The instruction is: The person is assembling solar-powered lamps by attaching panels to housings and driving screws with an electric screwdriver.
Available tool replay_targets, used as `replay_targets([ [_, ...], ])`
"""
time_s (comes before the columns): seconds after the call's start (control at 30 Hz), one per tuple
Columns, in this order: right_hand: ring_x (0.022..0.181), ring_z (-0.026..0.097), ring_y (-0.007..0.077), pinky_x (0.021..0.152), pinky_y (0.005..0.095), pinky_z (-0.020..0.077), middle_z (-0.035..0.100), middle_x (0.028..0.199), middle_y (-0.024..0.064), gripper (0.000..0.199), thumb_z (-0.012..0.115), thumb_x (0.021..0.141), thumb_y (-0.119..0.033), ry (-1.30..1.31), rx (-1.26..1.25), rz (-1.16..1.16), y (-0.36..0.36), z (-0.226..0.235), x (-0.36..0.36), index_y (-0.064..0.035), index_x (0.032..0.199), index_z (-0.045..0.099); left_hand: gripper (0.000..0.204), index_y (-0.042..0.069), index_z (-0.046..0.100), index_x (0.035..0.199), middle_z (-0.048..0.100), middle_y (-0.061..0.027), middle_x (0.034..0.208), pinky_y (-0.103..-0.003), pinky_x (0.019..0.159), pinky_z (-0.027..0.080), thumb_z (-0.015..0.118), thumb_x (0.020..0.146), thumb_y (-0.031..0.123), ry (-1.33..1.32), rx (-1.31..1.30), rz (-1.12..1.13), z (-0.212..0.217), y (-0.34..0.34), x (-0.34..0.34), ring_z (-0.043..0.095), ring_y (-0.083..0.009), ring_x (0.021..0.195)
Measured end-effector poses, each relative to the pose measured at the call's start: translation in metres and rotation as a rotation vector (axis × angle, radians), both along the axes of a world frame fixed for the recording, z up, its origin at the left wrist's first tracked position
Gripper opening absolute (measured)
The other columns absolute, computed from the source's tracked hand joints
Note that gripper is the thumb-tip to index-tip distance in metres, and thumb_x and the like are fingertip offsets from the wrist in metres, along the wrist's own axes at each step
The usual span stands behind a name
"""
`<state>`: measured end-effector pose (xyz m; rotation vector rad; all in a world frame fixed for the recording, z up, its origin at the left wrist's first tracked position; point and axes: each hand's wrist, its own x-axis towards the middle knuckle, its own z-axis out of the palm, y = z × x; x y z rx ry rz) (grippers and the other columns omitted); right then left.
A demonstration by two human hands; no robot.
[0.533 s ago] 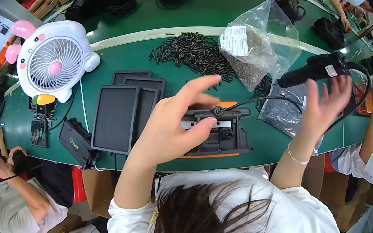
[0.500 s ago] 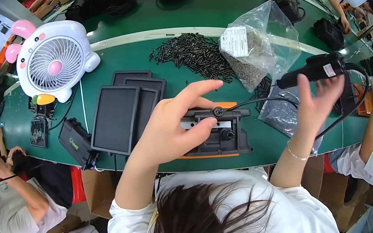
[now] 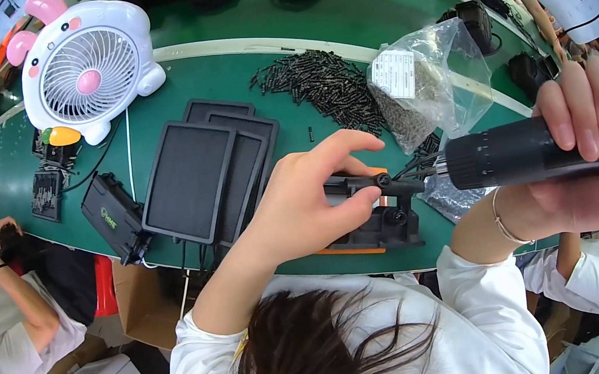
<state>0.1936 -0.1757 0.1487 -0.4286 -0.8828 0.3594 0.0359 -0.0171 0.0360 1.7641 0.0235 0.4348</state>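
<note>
Left hand [image 3: 304, 214] pinches black fixture part [image 3: 374, 182]; right hand [image 3: 586, 147] grips electric screwdriver [image 3: 531, 148]. Risk: bit slips, part shifts.

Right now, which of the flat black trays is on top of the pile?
The leftmost black tray, nearest the white fan. Its whole face shows, and it overlaps the two trays to its right, which peek out only as edges beside and behind it.

White rabbit-eared fan [image 3: 88, 70], perhaps screws [image 3: 324, 86].
</note>
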Motion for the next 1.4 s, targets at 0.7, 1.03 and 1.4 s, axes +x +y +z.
replay_targets([
  [0.7, 0.069, 0.049, 0.0135, 0.066, 0.028, 0.0431, 0.048, 0.087, 0.0076, 0.054, 0.072, 0.078, -0.018, -0.343, -0.27, 0.165, 0.021, 0.009, -0.009, -0.0003, 0.116, 0.037, 0.041, 0.003, 0.056, 0.113, 0.072, -0.0116, 0.088, -0.03, 0.074, 0.051, 0.069, 0.074, 0.004, 0.003, -0.01, 0.022, -0.007, 0.0, -0.001, 0.071, -0.0233, 0.08],
  [1.03, 0.053, 0.052, 0.0167, 0.048, 0.0264, 0.0469, 0.053, 0.074, 0.0099, 0.053, 0.075, 0.078, -0.013, -0.267, -0.214, 0.326, 0.074, 0.008, -0.032, 0.0017, 0.112, 0.037, 0.03, 0.004, 0.058, 0.105, 0.07, -0.0104, 0.087, -0.035, 0.068, 0.051, 0.069, 0.079, 0.015, -0.035, -0.002, 0.068, -0.013, -0.004, -0.004, 0.068, -0.0267, 0.079],
  [1.4, 0.057, 0.049, 0.0134, 0.049, 0.0248, 0.0418, 0.05, 0.075, 0.0095, 0.049, 0.071, 0.086, -0.025, -0.287, -0.244, -0.465, 0.059, -0.004, -0.063, 0.0045, 0.114, 0.044, 0.025, 0.005, 0.058, 0.099, 0.068, -0.0119, 0.084, -0.035, 0.065, 0.052, 0.067, 0.08, 0.017, -0.225, 0.039, 0.218, -0.02, -0.011, 0.001, 0.068, -0.0263, 0.077],
])
